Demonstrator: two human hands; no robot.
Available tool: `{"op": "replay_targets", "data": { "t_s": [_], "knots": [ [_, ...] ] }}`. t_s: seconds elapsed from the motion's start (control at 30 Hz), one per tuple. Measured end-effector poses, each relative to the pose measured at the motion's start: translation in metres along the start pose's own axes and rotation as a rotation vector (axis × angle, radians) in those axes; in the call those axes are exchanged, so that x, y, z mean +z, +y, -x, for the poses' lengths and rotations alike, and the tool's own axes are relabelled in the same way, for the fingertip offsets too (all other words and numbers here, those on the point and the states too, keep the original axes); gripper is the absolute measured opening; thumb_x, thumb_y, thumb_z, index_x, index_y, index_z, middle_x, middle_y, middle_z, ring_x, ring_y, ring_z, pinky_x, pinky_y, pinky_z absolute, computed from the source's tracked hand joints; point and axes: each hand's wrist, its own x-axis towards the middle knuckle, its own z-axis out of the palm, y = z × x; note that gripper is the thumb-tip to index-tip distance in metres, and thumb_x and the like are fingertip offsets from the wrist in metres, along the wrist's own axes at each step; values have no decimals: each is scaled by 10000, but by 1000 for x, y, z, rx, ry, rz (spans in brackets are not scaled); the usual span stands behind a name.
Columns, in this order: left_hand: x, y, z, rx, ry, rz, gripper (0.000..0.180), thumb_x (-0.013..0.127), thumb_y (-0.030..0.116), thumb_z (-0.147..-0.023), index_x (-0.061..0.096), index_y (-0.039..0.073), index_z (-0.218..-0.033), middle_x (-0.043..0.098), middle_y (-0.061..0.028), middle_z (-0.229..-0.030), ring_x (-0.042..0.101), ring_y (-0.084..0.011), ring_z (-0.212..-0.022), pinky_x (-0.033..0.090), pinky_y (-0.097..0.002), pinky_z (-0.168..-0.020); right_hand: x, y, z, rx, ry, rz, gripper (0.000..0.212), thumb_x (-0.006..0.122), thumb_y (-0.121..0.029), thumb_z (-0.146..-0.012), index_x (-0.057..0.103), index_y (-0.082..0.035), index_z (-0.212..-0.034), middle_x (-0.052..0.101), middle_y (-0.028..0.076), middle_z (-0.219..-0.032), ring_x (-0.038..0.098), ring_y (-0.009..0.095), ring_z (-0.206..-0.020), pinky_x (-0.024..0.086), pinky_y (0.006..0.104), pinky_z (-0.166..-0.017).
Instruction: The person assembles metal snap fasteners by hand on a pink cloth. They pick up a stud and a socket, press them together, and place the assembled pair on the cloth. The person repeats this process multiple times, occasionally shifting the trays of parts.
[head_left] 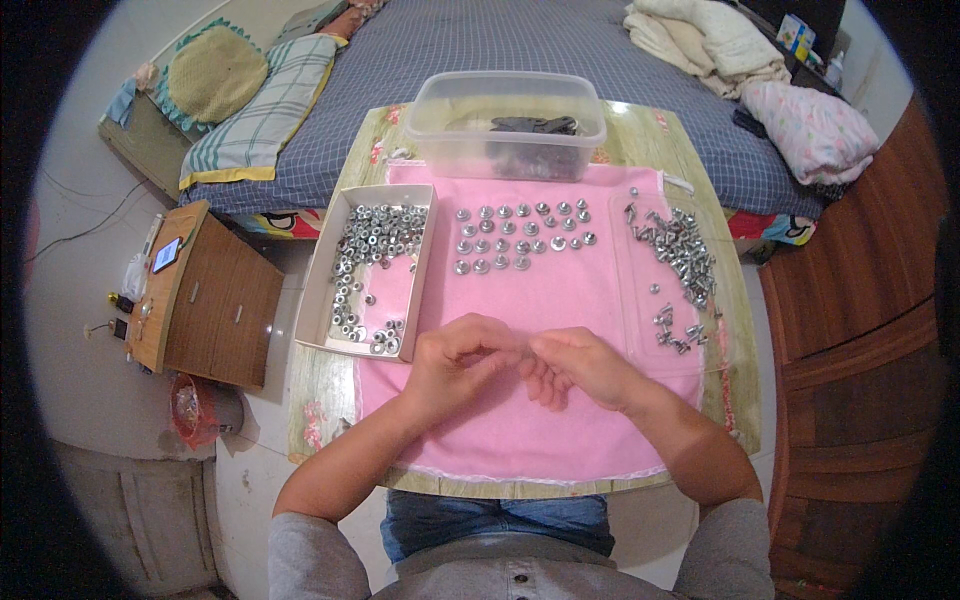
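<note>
My left hand and my right hand meet over the near middle of a pink cloth. Fingers of both are pinched together fingertip to fingertip; whatever small thing lies between them is hidden. Beyond them, short rows of metal fasteners stand on the cloth. To the left, a white cardboard box holds many loose metal nuts. Over on the right, a clear shallow tray holds a heap of metal screws, with a smaller cluster at its near end.
A clear plastic tub with dark contents stands at the table's far edge. Behind it is a bed with a checked cover. A wooden cabinet and a bin with a red bag stand at left; a brown wooden door is at right.
</note>
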Motion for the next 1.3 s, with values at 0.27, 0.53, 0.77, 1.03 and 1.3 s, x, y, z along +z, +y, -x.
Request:
{"op": "replay_targets", "data": {
  "t_s": [0.27,0.53,0.77,1.03,1.3],
  "knots": [
    [-1,-3,1,-109,-8,160,155,600,-73,-718,605,-4,-857,569,-74,-899,560,-119,-807,467,-212,-702,-5,-3,2,-6,-100,40,322,351,-285,-903,496,-16,-803,532,55,-631,518,88,-498,425,187,-416],
    [-1,-6,1,-173,-11,273,183,599,-63,-727,570,-14,-901,560,-67,-914,558,-115,-826,465,-213,-733,-1,5,-3,-145,65,193,249,376,-250,-904,475,-40,-813,510,28,-636,489,76,-496,413,186,-416],
    [-3,-6,1,-241,-18,360,209,597,-42,-741,543,-9,-940,571,-59,-910,559,-101,-826,463,-209,-743,2,2,-3,-157,68,152,237,380,-234,-903,469,-33,-815,513,32,-649,497,84,-526,417,192,-431],
    [-2,-3,1,-258,-27,415,232,606,-34,-738,536,-3,-957,574,-57,-902,559,-96,-816,463,-210,-735,1,3,-3,-149,28,140,298,334,-286,-913,468,-31,-836,510,39,-646,492,88,-519,419,189,-441],
    [-2,-6,1,-249,-7,449,243,612,-32,-734,533,3,-961,571,-53,-901,556,-99,-817,462,-213,-735,-1,3,-2,-156,-32,93,313,339,-300,-911,469,-27,-827,517,36,-637,493,86,-505,416,187,-444]
  ]
}}
